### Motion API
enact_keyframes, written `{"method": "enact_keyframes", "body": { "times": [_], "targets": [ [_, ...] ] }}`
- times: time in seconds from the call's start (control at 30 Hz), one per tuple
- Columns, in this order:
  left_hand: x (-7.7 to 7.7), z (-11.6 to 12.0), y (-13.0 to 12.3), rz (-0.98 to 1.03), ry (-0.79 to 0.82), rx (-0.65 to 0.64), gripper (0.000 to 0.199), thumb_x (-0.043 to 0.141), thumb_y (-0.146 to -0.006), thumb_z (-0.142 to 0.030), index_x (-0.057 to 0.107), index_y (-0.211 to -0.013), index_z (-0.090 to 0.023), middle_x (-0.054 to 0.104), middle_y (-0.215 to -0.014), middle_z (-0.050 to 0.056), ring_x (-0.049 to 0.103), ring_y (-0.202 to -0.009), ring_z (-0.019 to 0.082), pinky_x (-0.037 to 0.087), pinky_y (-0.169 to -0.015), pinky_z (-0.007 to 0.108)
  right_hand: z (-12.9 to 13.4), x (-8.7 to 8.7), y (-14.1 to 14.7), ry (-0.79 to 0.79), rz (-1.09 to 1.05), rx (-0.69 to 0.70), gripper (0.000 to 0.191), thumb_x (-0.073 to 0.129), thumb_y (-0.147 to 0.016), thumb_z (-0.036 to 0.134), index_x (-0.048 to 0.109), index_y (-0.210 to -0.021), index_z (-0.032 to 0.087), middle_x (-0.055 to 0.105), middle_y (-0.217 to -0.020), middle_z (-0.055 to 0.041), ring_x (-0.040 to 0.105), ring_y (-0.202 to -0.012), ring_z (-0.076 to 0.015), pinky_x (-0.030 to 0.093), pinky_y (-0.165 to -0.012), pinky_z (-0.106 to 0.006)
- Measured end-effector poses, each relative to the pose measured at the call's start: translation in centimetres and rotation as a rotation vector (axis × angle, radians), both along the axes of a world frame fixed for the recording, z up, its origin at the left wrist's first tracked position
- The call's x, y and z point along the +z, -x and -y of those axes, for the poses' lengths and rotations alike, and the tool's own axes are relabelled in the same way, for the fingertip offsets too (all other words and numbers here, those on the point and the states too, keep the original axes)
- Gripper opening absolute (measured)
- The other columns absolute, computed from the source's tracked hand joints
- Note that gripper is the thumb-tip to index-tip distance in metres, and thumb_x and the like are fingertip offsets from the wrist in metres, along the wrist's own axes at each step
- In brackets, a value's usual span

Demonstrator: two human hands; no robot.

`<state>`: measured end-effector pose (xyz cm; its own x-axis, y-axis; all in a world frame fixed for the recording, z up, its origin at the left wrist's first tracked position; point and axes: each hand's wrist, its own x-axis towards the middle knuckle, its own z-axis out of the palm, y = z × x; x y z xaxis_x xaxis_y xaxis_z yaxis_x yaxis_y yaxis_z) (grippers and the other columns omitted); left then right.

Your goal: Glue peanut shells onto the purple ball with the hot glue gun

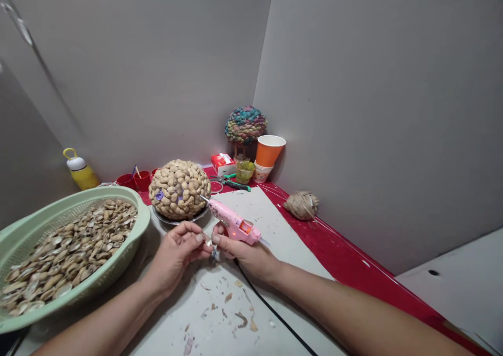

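In the head view my left hand [183, 248] is closed in a pinch on a small peanut shell [208, 242], its pale inside showing. My right hand [247, 256] is wrapped round a pink hot glue gun [231, 220], whose nozzle points up and left. The right fingertips come close to the shell; whether they touch it I cannot tell. Just beyond my hands a ball covered in peanut shells [181, 188] rests on a metal dish [173, 221], with purple patches between the shells.
At left stands a green colander [141, 214] of peanut shells [78, 251]. Shell scraps and a black cord [271, 309] lie on the white board [291, 251]. Behind are pliers [238, 186], paper cups [269, 152], a multicoloured ball [245, 125], twine [302, 205] and a yellow bottle [83, 175].
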<state>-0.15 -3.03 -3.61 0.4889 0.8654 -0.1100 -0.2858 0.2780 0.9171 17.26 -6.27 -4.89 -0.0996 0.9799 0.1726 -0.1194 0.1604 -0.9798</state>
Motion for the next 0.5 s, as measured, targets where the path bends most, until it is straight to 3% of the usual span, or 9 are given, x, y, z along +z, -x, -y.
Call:
{"method": "enact_keyframes", "body": {
  "times": [0.17,0.5],
  "targets": [
    [-0.35,-0.64,0.23,0.043,0.211,-0.149,0.019,0.077,-0.074,-0.016,0.06,-0.083,-0.015,0.073,-0.073,0.005,0.069,-0.066,0.011,0.058,-0.067,0.022,-0.37,0.22,-0.6,0.02,-0.052,0.089,0.022,0.071,-0.08,0.034,0.06,-0.081,0.016,0.053,-0.064,0.0048,0.041,-0.053,-0.0067,0.033,-0.049,-0.019],
    [-0.73,-1.12,0.37,0.097,0.323,-0.225,0.013,0.076,-0.075,-0.01,0.063,-0.079,-0.014,0.071,-0.074,0.003,0.069,-0.068,0.01,0.06,-0.069,0.022,-0.5,0.95,-1.14,0.012,-0.081,0.114,0.021,0.074,-0.077,0.031,0.061,-0.079,0.015,0.055,-0.066,0.0048,0.047,-0.055,-0.007,0.04,-0.056,-0.02]
  ]
}}
